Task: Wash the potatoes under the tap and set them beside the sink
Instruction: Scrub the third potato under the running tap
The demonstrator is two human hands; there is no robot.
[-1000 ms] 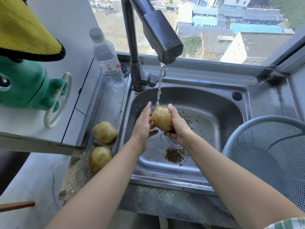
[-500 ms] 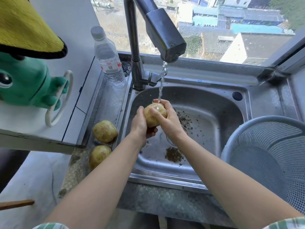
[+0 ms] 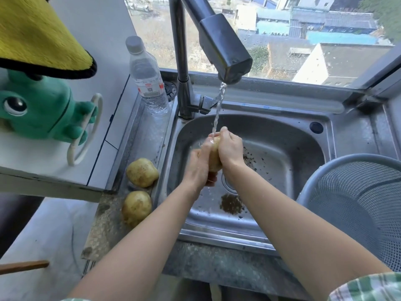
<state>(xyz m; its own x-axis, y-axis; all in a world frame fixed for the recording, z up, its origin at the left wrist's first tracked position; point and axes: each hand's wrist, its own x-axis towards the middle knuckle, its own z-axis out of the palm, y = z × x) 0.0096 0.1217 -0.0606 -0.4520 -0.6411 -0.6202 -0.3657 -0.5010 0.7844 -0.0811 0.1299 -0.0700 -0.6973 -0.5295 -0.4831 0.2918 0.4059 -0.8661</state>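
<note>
Gripped by left hand (image 3: 200,165) and right hand (image 3: 231,148) together: firm wet potato (image 3: 215,158). Probably slippery; best held around the middle.

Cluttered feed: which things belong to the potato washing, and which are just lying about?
Job: held potato between left hand and right hand, running tap, sink, far potato, near potato beside it.
Lying about: water bottle, green plush toy, mesh basket.

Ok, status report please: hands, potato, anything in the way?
Left hand and right hand both grip one potato under the running tap, above the sink. Second potato and third potato lie left of it. Nothing seen blocking that spot.
</note>
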